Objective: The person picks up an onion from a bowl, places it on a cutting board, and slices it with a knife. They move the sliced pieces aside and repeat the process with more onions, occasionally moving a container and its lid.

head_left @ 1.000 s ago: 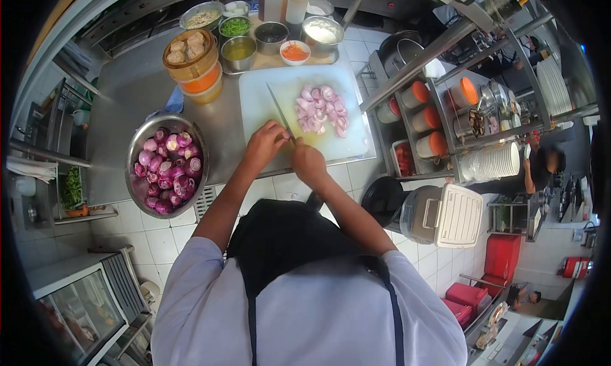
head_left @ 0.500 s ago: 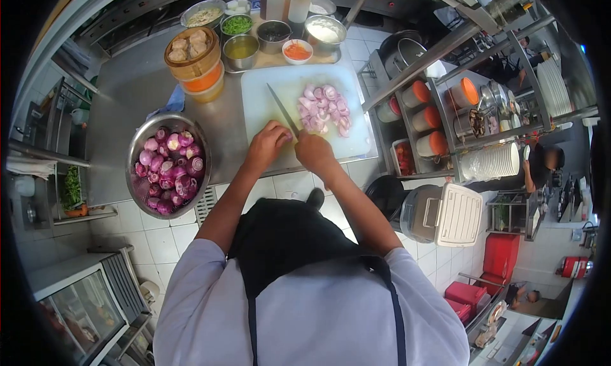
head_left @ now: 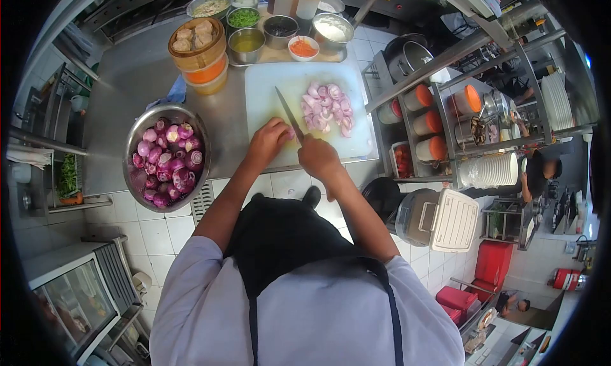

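Fingers of the left hand (head_left: 270,140) press closed on a shallot (head_left: 291,134) so it cannot roll on the cutting board (head_left: 267,92); the right hand (head_left: 317,157) grips the knife (head_left: 287,113).

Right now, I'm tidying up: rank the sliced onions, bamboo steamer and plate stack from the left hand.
1. Sliced onions, on the board, right of the left hand.
2. Bamboo steamer, back left.
3. Plate stack, far right shelf.
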Demonstrator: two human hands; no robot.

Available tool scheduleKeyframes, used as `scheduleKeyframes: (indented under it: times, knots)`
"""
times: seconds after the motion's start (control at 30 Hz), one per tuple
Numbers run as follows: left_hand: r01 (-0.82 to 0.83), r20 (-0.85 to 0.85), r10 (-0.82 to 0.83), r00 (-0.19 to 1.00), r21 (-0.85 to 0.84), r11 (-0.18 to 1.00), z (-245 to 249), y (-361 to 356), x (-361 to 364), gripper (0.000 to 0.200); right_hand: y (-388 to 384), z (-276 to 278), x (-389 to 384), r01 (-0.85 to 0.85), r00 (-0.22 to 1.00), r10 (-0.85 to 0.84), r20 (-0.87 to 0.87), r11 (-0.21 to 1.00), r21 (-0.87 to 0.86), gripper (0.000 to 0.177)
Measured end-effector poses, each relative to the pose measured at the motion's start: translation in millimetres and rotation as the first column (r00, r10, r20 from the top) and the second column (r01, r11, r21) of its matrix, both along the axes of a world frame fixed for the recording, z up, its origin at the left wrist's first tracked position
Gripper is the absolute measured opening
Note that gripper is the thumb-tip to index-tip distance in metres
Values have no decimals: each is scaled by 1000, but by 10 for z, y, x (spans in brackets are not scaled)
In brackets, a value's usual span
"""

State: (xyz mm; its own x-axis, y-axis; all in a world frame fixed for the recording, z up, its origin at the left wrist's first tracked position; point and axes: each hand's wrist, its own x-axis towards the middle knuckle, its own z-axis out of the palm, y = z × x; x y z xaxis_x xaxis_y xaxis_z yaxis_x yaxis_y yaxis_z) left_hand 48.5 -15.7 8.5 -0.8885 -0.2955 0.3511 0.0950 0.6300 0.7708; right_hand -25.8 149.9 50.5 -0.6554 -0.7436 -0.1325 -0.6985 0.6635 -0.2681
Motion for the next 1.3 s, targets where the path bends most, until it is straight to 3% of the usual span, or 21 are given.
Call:
scheduleKeyframes:
  times: [0.17, 0.27, 0.37, 0.53, 0.67, 0.77, 0.87, 0.97, 1.07, 1.17, 1.3]
  knots:
    - [14, -14, -14, 1000, 0, 1000, -60, -19, -34, 10, -56, -384, 61, 51, 998, -54, -26, 995, -84, 16]
    - [18, 25, -18, 1000, -8, 1000, -12, -15, -23, 9, -140, -281, -121, -13, 999, 11, -39, 998, -65, 18]
    - [16, 3, -16, 1000, -18, 1000, -71, -31, -45, 9, -102, 10, -78, 31, 998, -32, 53, 999, 17, 19]
    - [19, 8, -18, 1000, -16, 1000, -45, -5, -24, 9, -153, -331, -2, 87, 994, -84, 64, 995, -55, 24]
    - [28, -23, -29, 999, -47, 999, -70, -48, -41, 9, -153, -368, -157, -20, 999, 21, 48, 999, -35, 25]
    - [34, -14, -34, 999, -27, 999, -13, -39, -21, 10, -168, -60, 34, 85, 992, -86, 87, 996, 15, 21]
    - [20, 4, -20, 1000, 9, 1000, -25, -32, -27, 12, -232, -462, -17, 123, 985, -115, 125, 991, -60, 27]
    - [51, -42, -52, 998, -5, 999, -56, -62, -25, 12, -242, -115, -70, 35, 999, -33, 40, 998, -51, 23]
    - [24, -15, -24, 1000, -10, 1000, -115, -54, -41, 11, -165, -35, -46, 17, 998, -19, 60, 999, 39, 22]
    - [4, -16, -3, 1000, 42, 999, -8, -18, -6, 12, -221, -261, 83, 135, 984, -128, 127, 990, -46, 25]
    - [5, 5, -5, 1000, 14, 1000, -44, -32, 10, 14, -278, -324, -69, 119, 986, -104, 129, 986, -119, 25]
